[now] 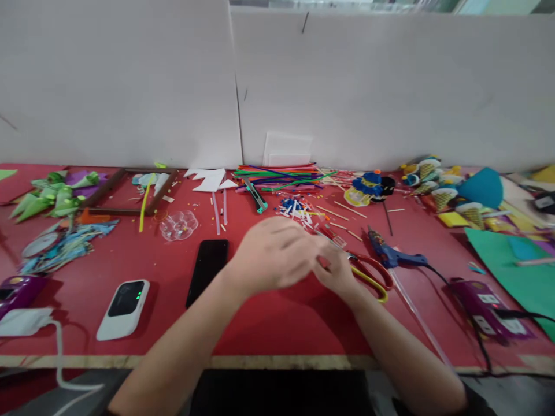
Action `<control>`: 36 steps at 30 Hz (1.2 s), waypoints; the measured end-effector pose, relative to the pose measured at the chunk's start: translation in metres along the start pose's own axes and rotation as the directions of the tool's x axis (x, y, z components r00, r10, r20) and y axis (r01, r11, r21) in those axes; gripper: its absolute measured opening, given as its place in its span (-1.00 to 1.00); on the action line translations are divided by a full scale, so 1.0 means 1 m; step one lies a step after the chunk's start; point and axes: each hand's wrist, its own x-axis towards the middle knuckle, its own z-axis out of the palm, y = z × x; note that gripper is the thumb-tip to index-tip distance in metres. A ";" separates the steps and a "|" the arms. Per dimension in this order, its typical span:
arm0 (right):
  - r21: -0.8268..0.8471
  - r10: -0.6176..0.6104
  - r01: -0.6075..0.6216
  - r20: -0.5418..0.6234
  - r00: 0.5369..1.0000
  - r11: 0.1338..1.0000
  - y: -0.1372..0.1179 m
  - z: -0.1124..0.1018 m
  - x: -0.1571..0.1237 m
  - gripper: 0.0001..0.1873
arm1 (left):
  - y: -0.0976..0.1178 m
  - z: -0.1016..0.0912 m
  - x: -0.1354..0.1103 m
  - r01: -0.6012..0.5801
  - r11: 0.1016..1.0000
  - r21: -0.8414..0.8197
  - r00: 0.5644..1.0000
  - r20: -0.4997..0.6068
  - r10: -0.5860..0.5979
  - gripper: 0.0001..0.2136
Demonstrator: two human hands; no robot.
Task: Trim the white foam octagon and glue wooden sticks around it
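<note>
Over the middle of the red table, my left hand (277,254) and my right hand (336,268) meet at the fingertips. The left fingers are curled together and somewhat blurred. Thumb and finger of the right hand bend round into a pinch. Whatever lies between the fingertips is hidden or too small to make out. Scissors (373,274) with red and yellow handles lie just beside my right hand. Behind the hands is a pile of small white, blue and orange bits (299,208). A black phone (208,268) rests left of my left wrist.
A blue glue gun (392,251) with its cord lies at right, near a purple box (489,309). Pipe cleaners (281,176) and a utility knife (255,195) lie at the back. A white device (124,309), clear palette (178,225) and brown frame (97,193) are at left.
</note>
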 end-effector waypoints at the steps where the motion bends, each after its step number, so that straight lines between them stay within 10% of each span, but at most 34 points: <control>1: 0.004 -0.014 0.014 0.002 1.000 1.000 0.001 0.000 0.001 -0.76 | -0.010 0.003 -0.007 0.050 0.999 0.002 0.999 0.010 -0.050 -0.81; 11: 0.038 -0.134 0.129 0.163 0.978 0.991 -0.013 -0.005 0.007 -0.72 | -0.042 0.005 -0.076 0.294 0.953 -0.071 0.900 0.357 -0.251 -0.33; 36: 0.092 -0.113 0.102 0.129 0.985 0.991 -0.012 0.007 0.005 -0.84 | -0.032 0.033 -0.088 0.301 0.954 -0.014 0.838 0.482 -0.257 -0.69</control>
